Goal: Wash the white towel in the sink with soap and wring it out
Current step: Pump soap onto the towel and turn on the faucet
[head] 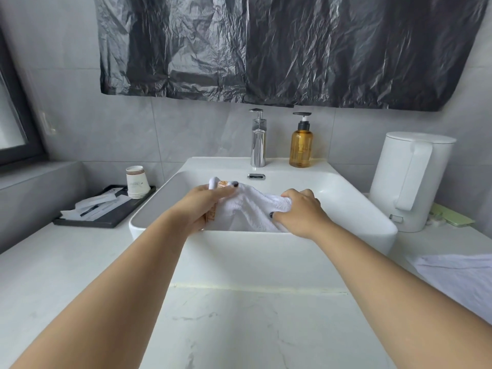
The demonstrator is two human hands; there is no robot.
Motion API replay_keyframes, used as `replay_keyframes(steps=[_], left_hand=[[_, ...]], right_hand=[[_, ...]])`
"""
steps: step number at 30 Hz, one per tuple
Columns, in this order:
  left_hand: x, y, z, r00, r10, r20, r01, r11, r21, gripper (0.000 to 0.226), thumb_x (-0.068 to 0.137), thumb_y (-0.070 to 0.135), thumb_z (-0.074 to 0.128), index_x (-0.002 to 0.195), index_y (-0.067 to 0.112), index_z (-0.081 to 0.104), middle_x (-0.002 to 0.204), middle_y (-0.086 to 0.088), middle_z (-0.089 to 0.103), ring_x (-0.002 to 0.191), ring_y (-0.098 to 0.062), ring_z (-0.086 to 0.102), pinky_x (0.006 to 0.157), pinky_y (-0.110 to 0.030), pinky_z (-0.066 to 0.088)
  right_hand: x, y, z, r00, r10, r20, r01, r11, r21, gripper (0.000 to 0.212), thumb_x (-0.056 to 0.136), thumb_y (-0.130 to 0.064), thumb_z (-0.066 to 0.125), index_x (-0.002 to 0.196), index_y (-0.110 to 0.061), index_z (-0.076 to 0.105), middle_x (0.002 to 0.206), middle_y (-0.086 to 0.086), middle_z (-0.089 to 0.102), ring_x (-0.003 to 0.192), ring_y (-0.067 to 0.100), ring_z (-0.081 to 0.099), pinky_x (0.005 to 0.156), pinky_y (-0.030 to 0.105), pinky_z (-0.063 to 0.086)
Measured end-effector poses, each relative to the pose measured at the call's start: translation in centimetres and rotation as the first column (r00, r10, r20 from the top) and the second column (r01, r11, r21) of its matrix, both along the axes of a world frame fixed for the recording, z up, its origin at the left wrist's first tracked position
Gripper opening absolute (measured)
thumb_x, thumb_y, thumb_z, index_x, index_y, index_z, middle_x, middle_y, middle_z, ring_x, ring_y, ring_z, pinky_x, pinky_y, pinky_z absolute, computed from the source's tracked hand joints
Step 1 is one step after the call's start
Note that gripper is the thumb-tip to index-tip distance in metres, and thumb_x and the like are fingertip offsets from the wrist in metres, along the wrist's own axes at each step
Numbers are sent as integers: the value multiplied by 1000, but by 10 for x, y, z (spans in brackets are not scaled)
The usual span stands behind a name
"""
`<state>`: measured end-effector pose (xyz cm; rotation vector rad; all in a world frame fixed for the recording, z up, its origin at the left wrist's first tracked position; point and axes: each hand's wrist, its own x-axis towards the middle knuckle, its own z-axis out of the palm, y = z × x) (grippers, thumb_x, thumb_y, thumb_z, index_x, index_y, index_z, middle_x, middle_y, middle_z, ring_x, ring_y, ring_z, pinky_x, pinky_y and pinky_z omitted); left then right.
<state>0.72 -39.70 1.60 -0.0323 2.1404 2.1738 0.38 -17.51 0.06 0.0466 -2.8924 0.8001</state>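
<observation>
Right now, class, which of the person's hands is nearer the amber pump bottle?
Right. The right hand grips the white towel just below-left of the amber pump bottle; the left hand holds the towel's far end, farther left.

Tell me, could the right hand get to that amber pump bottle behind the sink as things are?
Probably yes, but not at once. The right hand has its grip on the white towel and would have to let go. Nothing stands between it and the amber pump bottle on the sink ledge.
</observation>
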Motion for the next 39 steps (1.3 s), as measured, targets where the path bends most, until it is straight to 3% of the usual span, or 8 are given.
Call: replay_keyframes(steps=[7, 10, 14, 20, 27, 35, 37, 39], left_hand=[[0, 11, -4, 994, -99, 54, 113, 873, -475, 28, 60, 37, 93, 81, 24, 78, 79, 5, 69, 66, -12, 65, 67, -20, 49], [-4, 17, -4, 983, -97, 155, 169, 801, -574, 55, 61, 38, 91, 109, 21, 71, 93, 2, 74, 71, -12, 71, 68, -21, 55], [-19, 18, 3, 986, -148, 73, 164, 926, -339, 44, 75, 34, 80, 112, 11, 71, 110, -17, 73, 98, -32, 71, 96, -41, 51], [-46, 40, 30, 995, -89, -55, 89, 996, 11, 41, 82, 32, 75, 111, 10, 56, 100, -14, 62, 86, -26, 65, 85, -37, 49], [-64, 66, 43, 890, -456, 5, 456, 888, -61, 58, 70, 26, 87, 121, 6, 68, 117, -14, 72, 109, -30, 69, 101, -44, 51], [-107, 72, 35, 901, -433, -35, 433, 901, -10, 33, 94, 16, 64, 126, 6, 63, 119, -15, 71, 111, -25, 69, 103, -43, 50], [-117, 72, 27, 926, -375, -47, 378, 924, 61, 30, 98, 13, 57, 125, 2, 61, 120, -18, 70, 109, -27, 69, 101, -43, 51], [-123, 75, 22, 959, -282, -35, 284, 950, 133, 26, 98, 15, 57, 119, 1, 64, 112, -17, 73, 104, -28, 71, 95, -41, 54]], right_hand=[[-3, 2, -7, 989, -26, -147, 18, 999, -50, 12, 87, -20, 49, 94, -17, 60, 110, 11, 54, 107, 30, 50, 90, 42, 48], [-2, 1, -8, 976, -39, -215, 19, 995, -96, 15, 89, -19, 51, 92, -15, 64, 105, 10, 56, 102, 30, 52, 88, 42, 48], [-7, 9, 0, 971, -110, -214, 56, 968, -244, 27, 87, -15, 51, 61, -17, 44, 76, 6, 52, 74, 27, 46, 57, 31, 36], [-23, 29, 53, 945, -200, -259, 122, 950, -288, 37, 88, -12, 49, 55, -14, 32, 55, 3, 35, 57, 22, 31, 50, 32, 21], [-54, 40, 105, 898, -238, -369, 157, 959, -237, 41, 87, -13, 51, 51, -18, 30, 54, 1, 33, 53, 18, 29, 48, 33, 20], [-91, 47, 102, 979, -148, -141, 89, 928, -361, 28, 77, -24, 61, 57, -14, 44, 60, 7, 41, 63, 26, 39, 58, 31, 31], [-97, 48, 95, 989, -115, -89, 62, 886, -459, 27, 80, -26, 65, 95, -4, 66, 87, 19, 60, 89, 40, 58, 79, 39, 46], [-102, 50, 84, 999, -45, 6, 42, 862, -506, 36, 84, -30, 66, 118, -18, 61, 116, 7, 63, 115, 26, 57, 99, 42, 43]])
